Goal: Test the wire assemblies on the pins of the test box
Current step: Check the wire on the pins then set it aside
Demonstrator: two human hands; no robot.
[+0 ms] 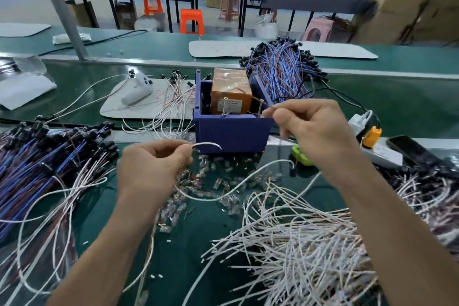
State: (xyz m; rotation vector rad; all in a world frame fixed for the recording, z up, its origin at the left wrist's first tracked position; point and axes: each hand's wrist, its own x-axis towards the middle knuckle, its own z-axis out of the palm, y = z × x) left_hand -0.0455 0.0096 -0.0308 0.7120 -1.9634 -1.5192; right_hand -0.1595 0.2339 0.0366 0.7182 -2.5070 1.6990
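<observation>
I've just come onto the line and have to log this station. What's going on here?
A person is testing a white wire at the blue test box. The right hand pinches one end close to the right pin on the box's front edge; contact can't be confirmed. The left hand pinches what seems to be the other end, low in front of the box and away from the left pin. A pile of white wires lies nearby.

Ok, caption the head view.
Left hand and right hand pinch a white wire, the right by a pin on the blue box.
</observation>
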